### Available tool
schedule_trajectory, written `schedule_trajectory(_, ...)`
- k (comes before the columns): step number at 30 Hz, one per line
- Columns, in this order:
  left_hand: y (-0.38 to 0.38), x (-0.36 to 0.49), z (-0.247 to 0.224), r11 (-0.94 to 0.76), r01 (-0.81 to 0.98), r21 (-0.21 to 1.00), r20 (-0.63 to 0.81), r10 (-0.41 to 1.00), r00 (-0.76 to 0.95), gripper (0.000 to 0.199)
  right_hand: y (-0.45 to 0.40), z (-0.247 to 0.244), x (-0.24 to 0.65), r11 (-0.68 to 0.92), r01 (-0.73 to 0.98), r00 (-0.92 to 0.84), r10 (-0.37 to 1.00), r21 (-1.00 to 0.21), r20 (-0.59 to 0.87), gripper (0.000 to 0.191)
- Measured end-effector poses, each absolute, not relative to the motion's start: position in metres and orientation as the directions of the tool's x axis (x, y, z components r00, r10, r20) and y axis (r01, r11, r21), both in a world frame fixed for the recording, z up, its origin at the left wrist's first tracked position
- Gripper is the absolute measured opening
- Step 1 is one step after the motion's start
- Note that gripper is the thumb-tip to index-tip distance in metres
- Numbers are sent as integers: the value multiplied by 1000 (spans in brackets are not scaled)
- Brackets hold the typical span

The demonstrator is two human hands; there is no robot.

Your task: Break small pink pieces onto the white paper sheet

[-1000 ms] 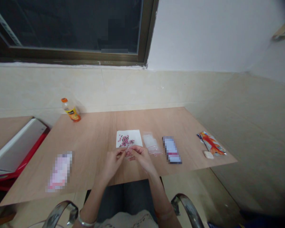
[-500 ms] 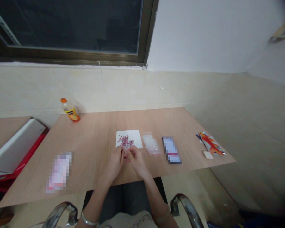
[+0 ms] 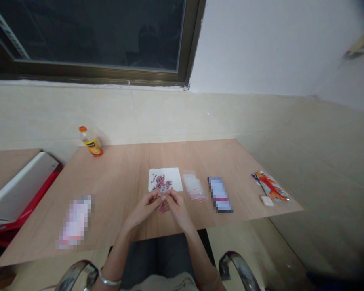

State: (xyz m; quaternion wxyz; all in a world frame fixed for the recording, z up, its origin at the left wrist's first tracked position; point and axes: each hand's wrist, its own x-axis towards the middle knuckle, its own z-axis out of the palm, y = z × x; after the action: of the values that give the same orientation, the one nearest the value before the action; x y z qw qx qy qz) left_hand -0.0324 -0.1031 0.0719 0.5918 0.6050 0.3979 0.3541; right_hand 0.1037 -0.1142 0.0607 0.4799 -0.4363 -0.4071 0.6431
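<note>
A white paper sheet (image 3: 175, 178) lies at the middle of the wooden table, with several small pink and dark pieces (image 3: 161, 182) scattered on it. Just in front of the sheet, my left hand (image 3: 148, 206) and my right hand (image 3: 175, 206) meet at the fingertips. Both pinch a small clear bag (image 3: 163, 208) with pink pieces showing through it. Fingers cover most of the bag, including its upper edge. Right of the sheet is a stack of clear plastic bags (image 3: 194, 186), touched by neither hand.
A phone (image 3: 220, 194) lies right of the bags. Farther right are an orange packet (image 3: 271, 186) and a small white object (image 3: 267, 201). An orange-capped bottle (image 3: 91, 142) stands back left; a blurred pinkish item (image 3: 75, 221) lies front left on the table (image 3: 118, 169).
My left hand has turned, its fingers now reaching across toward my right hand at the bag's top. The whole view has shifted slightly.
</note>
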Motion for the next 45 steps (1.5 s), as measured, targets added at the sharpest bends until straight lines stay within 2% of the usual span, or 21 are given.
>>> schedule_trajectory(3, -102, -36, 70, 38, 45, 998, -54, 898, 436, 35, -115, 61, 101, -176, -261, -166, 977, -949, -136, 35)
schedule_trajectory(6, -102, -34, 68, 36, 60, 998, -55, 935, 351, 35, -114, 59, 97, -127, -204, -105, 989, -971, -107, 33)
schedule_trajectory(10, -103, -29, 67, -38, 238, 971, 7, 992, 126, 32, -112, 53, 93, -65, -65, -43, 997, -996, -62, 26)
schedule_trajectory(13, -104, -30, 68, -74, 362, 929, 60, 997, 52, 27, -112, 48, 94, -21, 60, -4, 1000, -998, -21, 21)
schedule_trajectory(18, -103, -30, 69, -139, 495, 857, 124, 990, 63, 12, -111, 48, 99, 43, 197, 95, 993, -979, 63, 18)
schedule_trajectory(22, -104, -23, 69, -252, 642, 724, 193, 968, 162, 23, -113, 52, 99, 79, 237, 120, 987, -968, 110, 19)
schedule_trajectory(26, -106, -17, 67, -283, 772, 568, 203, 958, 202, 32, -114, 50, 99, 110, 242, 150, 977, -964, 150, 18)
schedule_trajectory(28, -107, -16, 65, -295, 790, 537, 209, 954, 215, 32, -114, 48, 99, 116, 205, 153, 977, -972, 149, 16)
schedule_trajectory(30, -106, -17, 63, -302, 773, 558, 222, 952, 212, 33, -114, 48, 99, 90, 129, 177, 978, -988, 112, 13)
schedule_trajectory(32, -105, -18, 62, -304, 731, 611, 231, 952, 203, 37, -113, 50, 98, 45, -18, 262, 964, -999, 39, 11)
schedule_trajectory(34, -105, -18, 62, -304, 663, 684, 241, 952, 188, 40, -112, 55, 99, -22, -255, 337, 935, -967, -110, 27)
schedule_trajectory(36, -105, -18, 61, -294, 562, 773, 258, 955, 145, 42, -109, 60, 102, -132, -523, 251, 920, -842, -301, 37)
schedule_trajectory(38, -106, -16, 60, -277, 441, 853, 262, 960, 96, 43, -105, 64, 105, -272, -706, 36, 909, -654, -416, 34)
schedule_trajectory(40, -107, -13, 60, -263, 354, 897, 253, 965, 74, 42, -100, 66, 108, -343, -786, -129, 905, -515, -407, 31)
schedule_trajectory(41, -108, -12, 61, -258, 326, 909, 247, 966, 74, 42, -98, 67, 109, -345, -803, -162, 911, -486, -379, 29)
schedule_trajectory(45, -115, -7, 73, -286, 225, 931, 281, 958, 53, 32, -95, 70, 108, -247, -816, -104, 952, -523, -288, 26)
